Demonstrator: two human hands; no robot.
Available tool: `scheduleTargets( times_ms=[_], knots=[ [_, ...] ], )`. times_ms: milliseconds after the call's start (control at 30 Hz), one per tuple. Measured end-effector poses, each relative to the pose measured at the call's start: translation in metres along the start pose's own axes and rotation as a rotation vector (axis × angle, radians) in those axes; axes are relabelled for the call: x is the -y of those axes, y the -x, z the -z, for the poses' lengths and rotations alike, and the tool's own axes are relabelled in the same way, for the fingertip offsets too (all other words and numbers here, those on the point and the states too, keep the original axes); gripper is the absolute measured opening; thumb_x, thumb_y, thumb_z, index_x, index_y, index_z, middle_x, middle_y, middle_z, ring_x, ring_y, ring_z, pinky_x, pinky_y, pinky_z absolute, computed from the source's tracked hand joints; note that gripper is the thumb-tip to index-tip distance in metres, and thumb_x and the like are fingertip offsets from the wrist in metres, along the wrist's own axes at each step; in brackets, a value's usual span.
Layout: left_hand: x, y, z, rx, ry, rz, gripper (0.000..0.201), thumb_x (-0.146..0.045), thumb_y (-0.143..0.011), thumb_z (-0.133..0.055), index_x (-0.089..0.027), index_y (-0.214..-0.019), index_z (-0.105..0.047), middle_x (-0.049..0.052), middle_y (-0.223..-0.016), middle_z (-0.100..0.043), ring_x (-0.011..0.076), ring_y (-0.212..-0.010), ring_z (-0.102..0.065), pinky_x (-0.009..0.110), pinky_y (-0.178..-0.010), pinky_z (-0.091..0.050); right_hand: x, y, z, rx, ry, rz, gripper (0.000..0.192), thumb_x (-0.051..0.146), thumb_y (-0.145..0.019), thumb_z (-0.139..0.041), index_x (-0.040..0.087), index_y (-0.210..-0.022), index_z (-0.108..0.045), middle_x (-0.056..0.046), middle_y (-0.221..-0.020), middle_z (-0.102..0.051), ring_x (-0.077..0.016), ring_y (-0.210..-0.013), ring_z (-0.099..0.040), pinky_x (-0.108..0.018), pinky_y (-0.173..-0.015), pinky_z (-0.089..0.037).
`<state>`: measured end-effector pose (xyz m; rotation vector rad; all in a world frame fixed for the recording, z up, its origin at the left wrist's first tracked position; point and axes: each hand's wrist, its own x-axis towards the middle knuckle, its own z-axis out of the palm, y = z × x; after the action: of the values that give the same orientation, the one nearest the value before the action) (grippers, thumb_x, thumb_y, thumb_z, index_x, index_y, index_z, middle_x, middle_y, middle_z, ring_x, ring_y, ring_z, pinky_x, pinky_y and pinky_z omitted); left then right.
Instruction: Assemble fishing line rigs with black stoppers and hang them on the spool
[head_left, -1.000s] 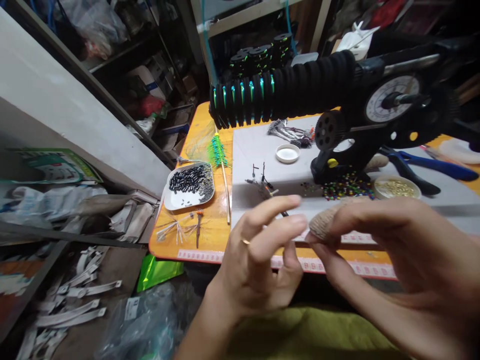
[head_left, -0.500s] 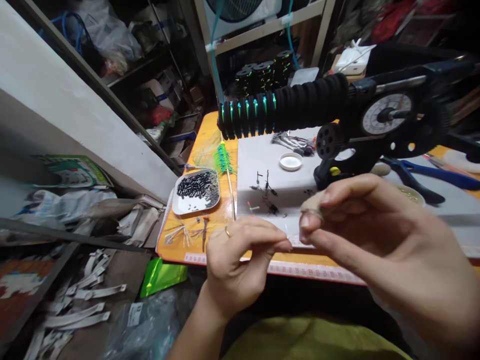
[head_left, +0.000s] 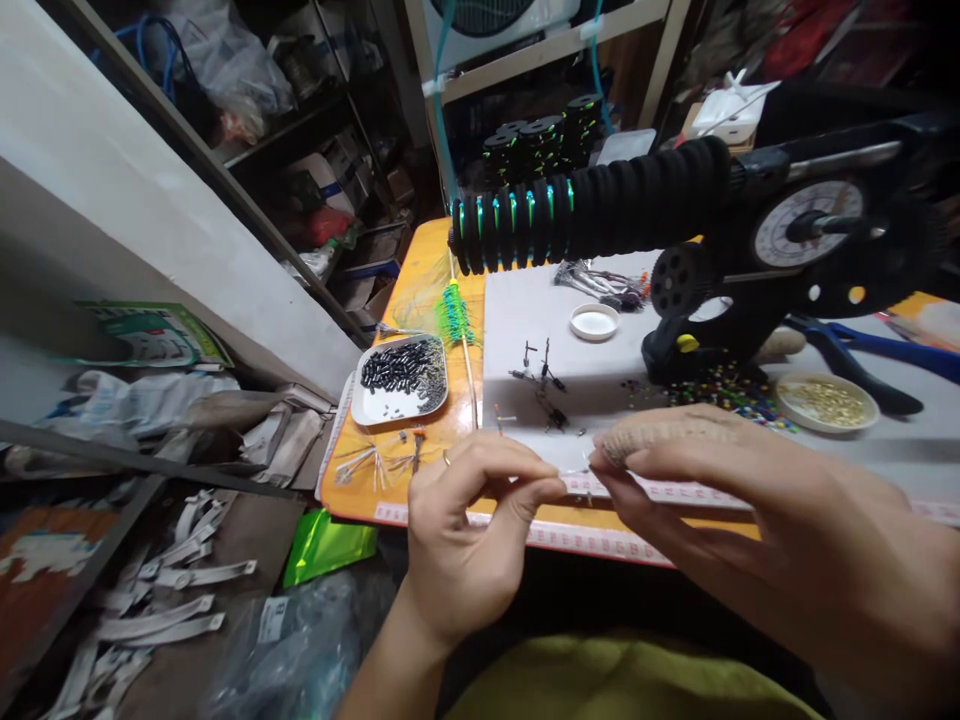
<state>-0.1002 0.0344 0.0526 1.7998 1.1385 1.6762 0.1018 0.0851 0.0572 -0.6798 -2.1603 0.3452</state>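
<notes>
My left hand [head_left: 480, 520] is closed in a pinch over the table's front edge, a ring on one finger. A thin clear line [head_left: 574, 470] shows at its fingertips and runs across the small gap to my right hand [head_left: 757, 520]. The right thumb and index finger pinch close to the line's other end; a tan wrap [head_left: 652, 440] covers the index finger. Small metal pieces [head_left: 589, 497] show just below the gap, too small to name. Beyond the hands, several small black parts with short stems [head_left: 551, 385] lie on the white board [head_left: 510, 320].
A black geared winder [head_left: 600, 205] with a ridged roller overhangs the board. Left stands a white tray [head_left: 360, 408] of black tubes. Right are scattered coloured beads [head_left: 720, 385], a dish [head_left: 862, 415] of gold-coloured bits and blue-handled pliers [head_left: 892, 350]. A measuring tape [head_left: 600, 542] lines the front edge.
My right hand has turned palm-down and dropped, uncovering the beads and gold-coloured bits. My left hand stays pinched, nearly in place. The view has shifted slightly.
</notes>
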Motion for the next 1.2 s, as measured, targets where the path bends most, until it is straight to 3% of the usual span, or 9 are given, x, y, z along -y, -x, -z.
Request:
scheduleTargets(
  times_ms=[200, 333, 467, 533, 633, 733, 900, 1100, 1200],
  knots=[
    [0.004, -0.006, 0.004, 0.035, -0.083, 0.007, 0.008, -0.009, -0.087, -0.074, -0.017, -0.086, -0.071, 0.002, -0.079, -0.072, 0.0112, -0.073, -0.065, 0.02, -0.064, -0.051, 0.007, 0.004, -0.001, -0.134, -0.17, -0.018, 0.028, 0.003, -0.083, -0.067, 0.025, -0.098, -0.057, 0.002, -0.09, -0.072, -0.0117, -0.079, -0.07, -0.02, -0.073, -0.059],
    [0.006, -0.011, 0.005, 0.045, -0.137, 0.004, 0.007, -0.01, -0.088, -0.072, -0.016, -0.085, -0.07, 0.001, -0.078, -0.069, 0.0096, -0.069, -0.061, 0.02, -0.061, -0.049, 0.0, 0.006, 0.002, -0.006, -0.031, -0.005, 0.025, 0.002, -0.086, -0.061, 0.025, -0.098, -0.059, -0.001, -0.093, -0.071, -0.017, -0.084, -0.07, -0.029, -0.084, -0.06],
    [-0.002, -0.012, 0.0, 0.09, -0.258, -0.003, 0.007, -0.009, -0.087, -0.07, -0.015, -0.084, -0.068, 0.001, -0.075, -0.068, 0.0091, -0.062, -0.056, 0.021, -0.054, -0.045, -0.001, 0.002, 0.002, 0.136, -0.068, 0.121, 0.036, 0.004, -0.09, -0.05, 0.027, -0.116, -0.06, -0.006, -0.112, -0.073, -0.0267, -0.109, -0.068, -0.046, -0.104, -0.054],
    [-0.008, -0.013, -0.002, 0.105, -0.293, -0.007, 0.007, -0.008, -0.087, -0.068, -0.014, -0.085, -0.069, 0.002, -0.076, -0.069, 0.0093, -0.061, -0.057, 0.021, -0.053, -0.045, 0.001, 0.001, 0.001, 0.165, -0.103, 0.12, 0.037, 0.007, -0.092, -0.048, 0.027, -0.121, -0.059, -0.006, -0.114, -0.073, -0.0268, -0.116, -0.066, -0.046, -0.106, -0.053],
    [-0.013, -0.015, -0.005, 0.089, -0.228, 0.031, 0.008, -0.008, -0.087, -0.07, -0.014, -0.083, -0.07, 0.003, -0.077, -0.072, 0.0089, -0.064, -0.061, 0.019, -0.057, -0.048, 0.002, 0.001, -0.001, 0.18, -0.129, 0.07, 0.031, 0.011, -0.096, -0.048, 0.026, -0.12, -0.059, -0.006, -0.114, -0.073, -0.0233, -0.11, -0.069, -0.037, -0.094, -0.059],
    [-0.014, -0.015, -0.005, 0.06, -0.133, 0.121, 0.008, -0.01, -0.086, -0.074, -0.015, -0.08, -0.072, 0.002, -0.077, -0.075, 0.0091, -0.067, -0.066, 0.017, -0.059, -0.05, -0.002, 0.003, -0.003, 0.123, -0.121, 0.0, 0.018, 0.014, -0.094, -0.059, 0.028, -0.105, -0.06, 0.0, -0.113, -0.074, -0.0167, -0.092, -0.073, -0.026, -0.077, -0.06],
    [-0.012, -0.013, -0.003, 0.031, -0.076, 0.141, 0.005, -0.012, -0.085, -0.077, -0.017, -0.084, -0.076, 0.002, -0.082, -0.078, 0.0098, -0.068, -0.069, 0.018, -0.059, -0.053, -0.003, 0.003, -0.007, 0.093, -0.124, -0.084, 0.018, 0.012, -0.089, -0.065, 0.027, -0.09, -0.055, 0.004, -0.103, -0.075, -0.0118, -0.08, -0.071, -0.021, -0.072, -0.057],
    [-0.01, -0.014, -0.005, -0.002, -0.124, -0.049, 0.009, -0.008, -0.082, -0.078, -0.016, -0.087, -0.078, 0.004, -0.08, -0.078, 0.0118, -0.072, -0.071, 0.02, -0.066, -0.058, 0.005, -0.012, -0.006, 0.073, -0.061, 0.054, 0.028, 0.004, -0.09, -0.051, 0.024, -0.071, -0.042, 0.004, -0.072, -0.065, -0.0091, -0.056, -0.06, -0.02, -0.045, -0.045],
    [-0.009, -0.014, -0.005, -0.006, -0.122, -0.053, 0.009, -0.009, -0.084, -0.077, -0.017, -0.088, -0.078, 0.004, -0.081, -0.078, 0.0121, -0.072, -0.07, 0.021, -0.064, -0.057, 0.006, -0.019, -0.002, 0.027, -0.056, 0.109, 0.029, 0.003, -0.088, -0.054, 0.024, -0.072, -0.043, 0.004, -0.072, -0.068, -0.0089, -0.056, -0.063, -0.019, -0.046, -0.047]
  ],
)
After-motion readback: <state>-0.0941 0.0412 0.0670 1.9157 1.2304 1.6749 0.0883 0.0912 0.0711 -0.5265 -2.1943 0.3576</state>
